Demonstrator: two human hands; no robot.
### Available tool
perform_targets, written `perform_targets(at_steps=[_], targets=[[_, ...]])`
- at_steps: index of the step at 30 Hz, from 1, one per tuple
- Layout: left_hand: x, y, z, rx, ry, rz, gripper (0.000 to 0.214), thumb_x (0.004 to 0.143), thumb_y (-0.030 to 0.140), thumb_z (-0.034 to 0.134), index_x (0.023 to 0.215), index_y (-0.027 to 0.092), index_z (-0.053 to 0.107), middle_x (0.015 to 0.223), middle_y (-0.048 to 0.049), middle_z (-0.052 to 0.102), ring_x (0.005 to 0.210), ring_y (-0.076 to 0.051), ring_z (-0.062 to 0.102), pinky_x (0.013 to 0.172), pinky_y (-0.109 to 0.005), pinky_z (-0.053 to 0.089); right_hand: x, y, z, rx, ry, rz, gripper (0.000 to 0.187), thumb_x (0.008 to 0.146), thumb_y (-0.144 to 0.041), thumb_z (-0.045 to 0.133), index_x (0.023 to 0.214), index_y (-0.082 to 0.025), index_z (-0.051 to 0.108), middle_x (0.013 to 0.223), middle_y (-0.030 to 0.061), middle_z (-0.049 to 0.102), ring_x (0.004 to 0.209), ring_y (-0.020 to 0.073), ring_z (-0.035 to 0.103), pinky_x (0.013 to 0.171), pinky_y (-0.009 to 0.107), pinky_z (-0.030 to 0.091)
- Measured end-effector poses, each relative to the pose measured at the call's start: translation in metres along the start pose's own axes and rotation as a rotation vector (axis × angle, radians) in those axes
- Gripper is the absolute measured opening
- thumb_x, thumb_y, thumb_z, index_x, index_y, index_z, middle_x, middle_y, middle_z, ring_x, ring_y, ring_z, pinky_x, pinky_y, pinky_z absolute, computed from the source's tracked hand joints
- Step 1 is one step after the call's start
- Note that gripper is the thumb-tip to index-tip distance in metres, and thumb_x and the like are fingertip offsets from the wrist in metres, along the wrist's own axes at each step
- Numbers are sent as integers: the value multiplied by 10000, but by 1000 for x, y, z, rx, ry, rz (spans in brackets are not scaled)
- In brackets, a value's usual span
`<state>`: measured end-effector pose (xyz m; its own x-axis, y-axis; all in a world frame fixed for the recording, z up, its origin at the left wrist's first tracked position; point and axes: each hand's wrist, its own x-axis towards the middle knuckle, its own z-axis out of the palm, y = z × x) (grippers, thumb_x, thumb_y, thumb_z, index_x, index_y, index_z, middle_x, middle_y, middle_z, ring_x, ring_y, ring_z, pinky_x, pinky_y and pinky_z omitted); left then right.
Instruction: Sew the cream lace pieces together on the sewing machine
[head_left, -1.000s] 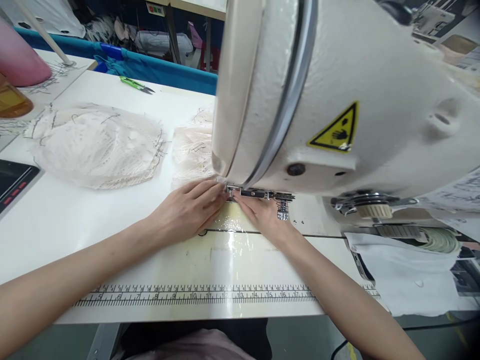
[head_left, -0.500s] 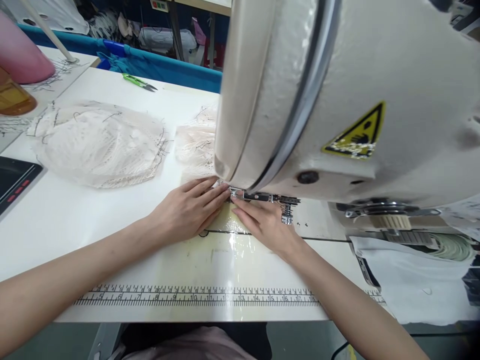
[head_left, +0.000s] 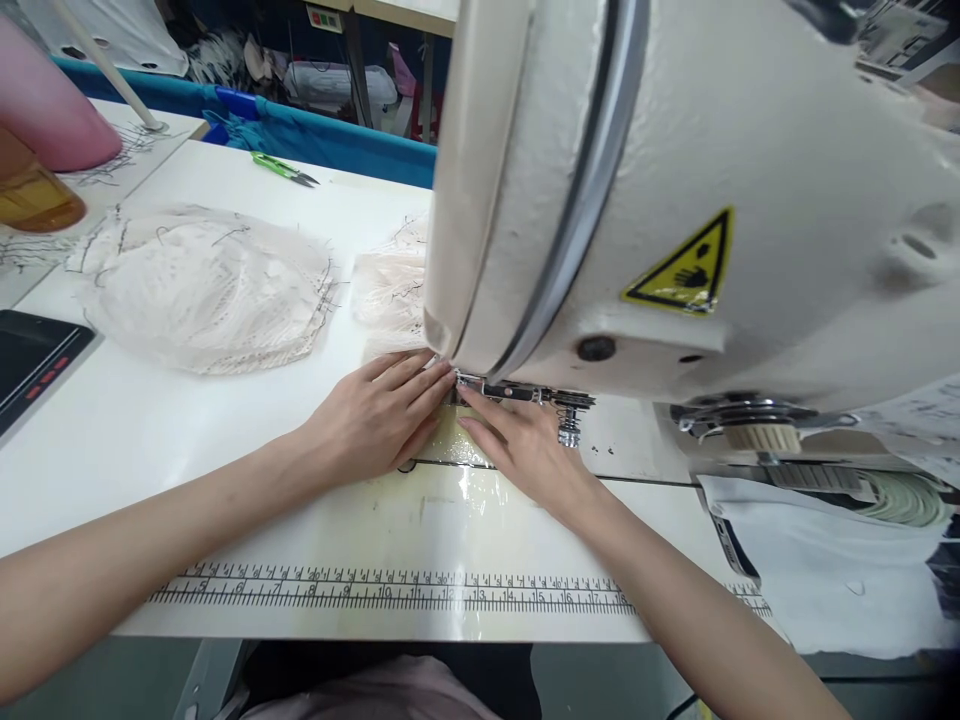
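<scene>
My left hand [head_left: 379, 415] lies flat on the table, its fingers stretched out toward the needle area of a sewing machine [head_left: 585, 200]. A pale pink lace piece [head_left: 390, 290] runs behind those fingertips and is partly hidden by the machine head. My right hand [head_left: 525, 445] rests on the machine bed, thumb and index finger extended and apart, the index tip beside the presser foot [head_left: 465, 383]. Whatever fabric lies under the fingertips is mostly hidden. Another pale lace piece [head_left: 206, 290] with dark thread ends lies on the left.
Green thread snips [head_left: 283, 168] lie at the back of the table. On the left are a black device [head_left: 37, 360] and a pink thread cone [head_left: 60, 100]. A printed ruler [head_left: 390, 590] follows the front edge. White cloth [head_left: 832, 570] hangs at the right.
The view has shifted slightly, so the machine head appears a little further left. Both hands keep nearly the same place beside the presser foot.
</scene>
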<state>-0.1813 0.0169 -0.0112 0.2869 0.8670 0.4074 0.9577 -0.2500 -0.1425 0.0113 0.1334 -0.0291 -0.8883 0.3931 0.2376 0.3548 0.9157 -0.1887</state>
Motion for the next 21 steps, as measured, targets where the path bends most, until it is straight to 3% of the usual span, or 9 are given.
perform_targets(at_steps=[6,13,17,21], targets=[[-2,0,1,-14,-39,-22,349,954,280,450,1188,77,612,1259,-146,638,1269,-308,526,1038,-414,453,0,0,3,-119,28,-54,370,988,-443,440,1278,-275,596,780,36,682,665,168,616,689,332,426],[-4,1,3,-6,-59,-52,369,966,303,436,1202,88,621,1271,-133,633,1274,-299,519,1044,-409,435,4,7,-5,-123,193,-66,262,967,-381,495,1112,-257,675,866,42,732,719,169,631,702,311,429],[-4,7,-1,22,-56,-73,386,974,320,438,1213,73,613,1210,-142,663,1221,-287,558,1004,-405,455,3,17,-2,-73,240,-93,230,956,-311,493,1069,-241,681,922,67,740,759,201,637,761,355,453],[-3,2,-16,85,-31,-49,318,984,322,456,1165,123,625,1083,-86,704,1040,-219,632,870,-342,508,-4,25,3,-192,277,-223,238,926,-210,519,1124,-219,650,1032,86,735,702,197,632,682,349,434]])
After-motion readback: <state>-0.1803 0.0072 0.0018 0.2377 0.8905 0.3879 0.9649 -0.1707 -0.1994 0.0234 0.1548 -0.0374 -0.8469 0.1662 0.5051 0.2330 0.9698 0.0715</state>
